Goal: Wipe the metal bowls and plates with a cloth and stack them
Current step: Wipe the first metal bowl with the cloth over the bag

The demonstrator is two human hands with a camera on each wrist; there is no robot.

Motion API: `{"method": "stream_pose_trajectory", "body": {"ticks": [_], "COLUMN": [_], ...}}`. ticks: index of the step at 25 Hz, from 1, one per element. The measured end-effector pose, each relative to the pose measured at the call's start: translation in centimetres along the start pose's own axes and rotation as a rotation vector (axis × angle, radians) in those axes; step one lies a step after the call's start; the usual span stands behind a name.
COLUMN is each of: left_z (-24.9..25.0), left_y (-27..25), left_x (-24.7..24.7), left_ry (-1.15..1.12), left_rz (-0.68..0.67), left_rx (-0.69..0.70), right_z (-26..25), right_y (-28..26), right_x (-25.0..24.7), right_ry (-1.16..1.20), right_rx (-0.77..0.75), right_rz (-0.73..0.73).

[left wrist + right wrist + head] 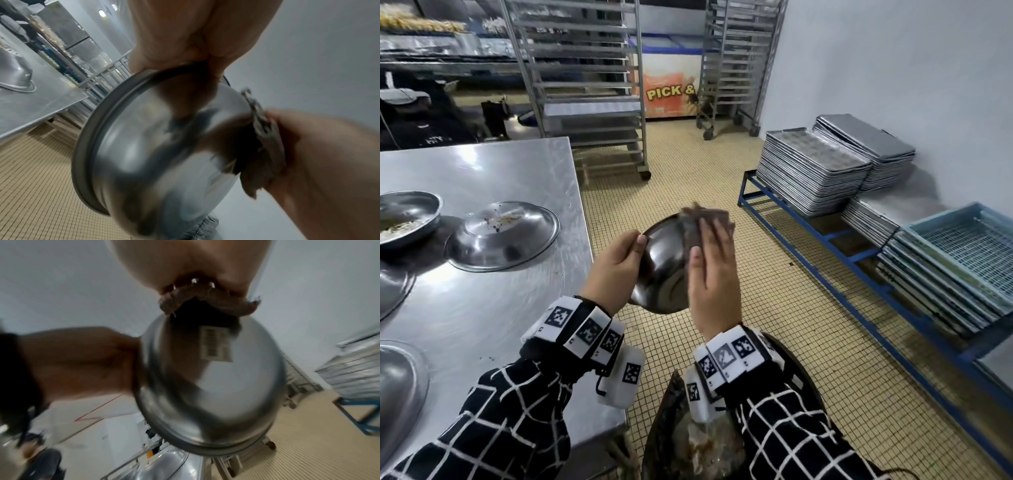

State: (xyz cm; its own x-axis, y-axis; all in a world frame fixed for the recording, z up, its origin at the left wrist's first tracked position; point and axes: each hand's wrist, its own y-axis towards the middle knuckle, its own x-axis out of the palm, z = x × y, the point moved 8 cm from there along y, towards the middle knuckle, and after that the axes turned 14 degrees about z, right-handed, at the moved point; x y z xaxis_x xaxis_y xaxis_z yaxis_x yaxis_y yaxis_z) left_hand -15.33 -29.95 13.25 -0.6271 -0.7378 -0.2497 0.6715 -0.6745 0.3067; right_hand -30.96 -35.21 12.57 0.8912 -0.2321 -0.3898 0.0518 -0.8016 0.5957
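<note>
A metal bowl (664, 270) hangs in the air over the floor, just right of the table corner. My left hand (631, 248) grips its rim, thumb on the outer wall and fingers curled behind. My right hand (710, 250) lies flat with straight fingers and presses a brown cloth (700, 222) against the bowl's outer side. In the right wrist view the cloth (205, 300) sits at the edge of the bowl's base (216, 386), next to a barcode sticker (217, 345). The left wrist view shows the bowl (160, 154) with the cloth (265, 142) squeezed under my right palm.
The steel table (493, 315) at my left carries an upturned plate (503, 236) with crumbs, a bowl (407, 219) with food scraps, and more metal dishes at its left edge. A dark bin (698, 445) stands below my wrists. Stacked trays (815, 168) and a blue crate (962, 246) line the right wall.
</note>
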Motion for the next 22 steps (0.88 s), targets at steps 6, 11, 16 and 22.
{"method": "stream_pose_trajectory", "body": {"ticks": [6,11,16,22], "left_z": [1.0,-2.4,-2.1,-0.1], "left_y": [-0.3,0.3,0.0,0.4], "left_x": [-0.6,-1.2,-1.5,-0.2], "left_ry": [0.007,-0.35,-0.251,-0.09], "left_rz": [0.015,0.056,0.046,-0.122], "left_rx": [0.128,-0.176,-0.129,0.036], "right_z": [0.8,9.3,8.6,2.8], "right_y": [1.5,-1.3,1.4,5.9], "right_x": [-0.4,1.2,-1.8,-1.8], "right_ry": [0.066,0.636,0.524,0.005], "right_rx": [0.158,1.023,0.757,-0.021], "right_rz": [0.105,0.009,0.062,-0.343]}}
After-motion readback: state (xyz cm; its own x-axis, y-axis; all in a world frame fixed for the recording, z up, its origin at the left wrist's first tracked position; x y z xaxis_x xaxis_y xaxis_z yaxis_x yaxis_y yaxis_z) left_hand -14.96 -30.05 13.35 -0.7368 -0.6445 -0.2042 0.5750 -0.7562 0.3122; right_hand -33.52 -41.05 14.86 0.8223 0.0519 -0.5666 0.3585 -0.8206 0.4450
